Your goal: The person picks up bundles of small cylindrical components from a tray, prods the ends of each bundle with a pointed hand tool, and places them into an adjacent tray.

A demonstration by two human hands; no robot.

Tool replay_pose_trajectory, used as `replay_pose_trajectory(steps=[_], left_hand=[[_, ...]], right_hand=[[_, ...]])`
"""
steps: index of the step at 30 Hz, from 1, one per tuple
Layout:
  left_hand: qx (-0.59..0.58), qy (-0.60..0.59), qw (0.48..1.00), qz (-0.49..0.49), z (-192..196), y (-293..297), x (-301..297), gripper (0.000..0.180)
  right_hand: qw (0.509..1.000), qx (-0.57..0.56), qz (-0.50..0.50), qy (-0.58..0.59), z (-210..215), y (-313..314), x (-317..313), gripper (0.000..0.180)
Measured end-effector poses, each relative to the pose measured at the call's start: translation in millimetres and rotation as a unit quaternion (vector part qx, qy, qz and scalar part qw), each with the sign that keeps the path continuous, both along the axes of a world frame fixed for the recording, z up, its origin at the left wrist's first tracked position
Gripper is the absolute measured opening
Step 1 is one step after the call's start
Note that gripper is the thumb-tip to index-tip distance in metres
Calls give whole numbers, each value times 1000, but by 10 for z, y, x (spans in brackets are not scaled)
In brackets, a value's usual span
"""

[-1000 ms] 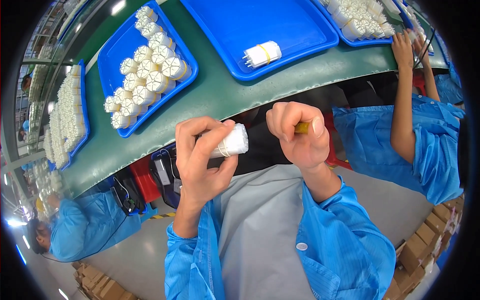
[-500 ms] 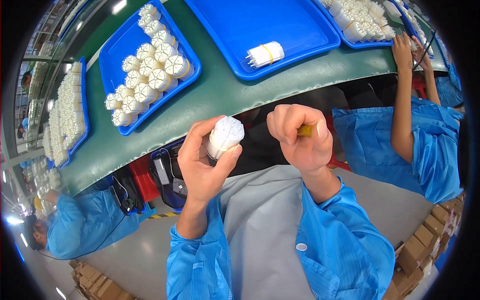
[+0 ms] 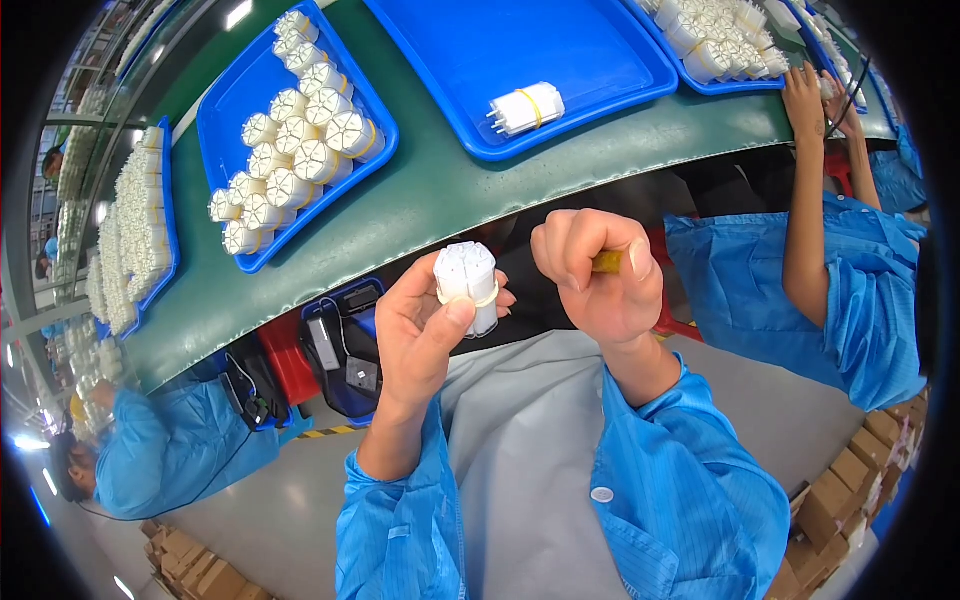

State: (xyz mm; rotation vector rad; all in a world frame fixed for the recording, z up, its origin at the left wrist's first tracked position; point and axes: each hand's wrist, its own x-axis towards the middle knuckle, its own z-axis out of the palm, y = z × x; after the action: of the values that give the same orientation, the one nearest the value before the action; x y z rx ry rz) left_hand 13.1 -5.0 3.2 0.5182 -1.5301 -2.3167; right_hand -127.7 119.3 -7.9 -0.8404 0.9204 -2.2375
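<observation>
My left hand (image 3: 425, 330) holds a round bundle of white plastic parts (image 3: 467, 283) bound with a yellow rubber band, standing upright between thumb and fingers. My right hand (image 3: 598, 272) is a closed fist just to the right of it, gripping a small yellow piece (image 3: 606, 262), probably rubber bands. Both hands hover above my lap, in front of the green conveyor belt (image 3: 430, 195). On the belt ahead lies a blue tray (image 3: 590, 55) holding one banded bundle (image 3: 527, 107).
A blue tray (image 3: 222, 110) at the left holds several finished bundles (image 3: 300, 150). Another tray (image 3: 165, 220) further left and one at the top right (image 3: 715, 40) are full of white parts. A co-worker's arm (image 3: 810, 190) reaches to the belt at right; another person (image 3: 160, 450) sits at lower left.
My left hand has turned the white bundle from lying sideways to standing upright and lifted it slightly. My right fist has stayed almost still.
</observation>
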Motion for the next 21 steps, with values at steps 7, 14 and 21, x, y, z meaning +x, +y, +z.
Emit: replay_pose_trajectory(steps=[7, 14, 21], left_hand=[[19, -11, 1000, -11, 11, -18, -12, 62], [3, 10, 1000, 9, 97, -161, 6, 62], [-339, 15, 920, 197, 663, -1447, -296, 40]], right_hand=[[1000, -4, -2, 2, 0, 5, -6, 56], [1000, -30, -3, 2, 5, -32, 5, 55], [999, -34, -11, -3, -87, 24, -31, 53]])
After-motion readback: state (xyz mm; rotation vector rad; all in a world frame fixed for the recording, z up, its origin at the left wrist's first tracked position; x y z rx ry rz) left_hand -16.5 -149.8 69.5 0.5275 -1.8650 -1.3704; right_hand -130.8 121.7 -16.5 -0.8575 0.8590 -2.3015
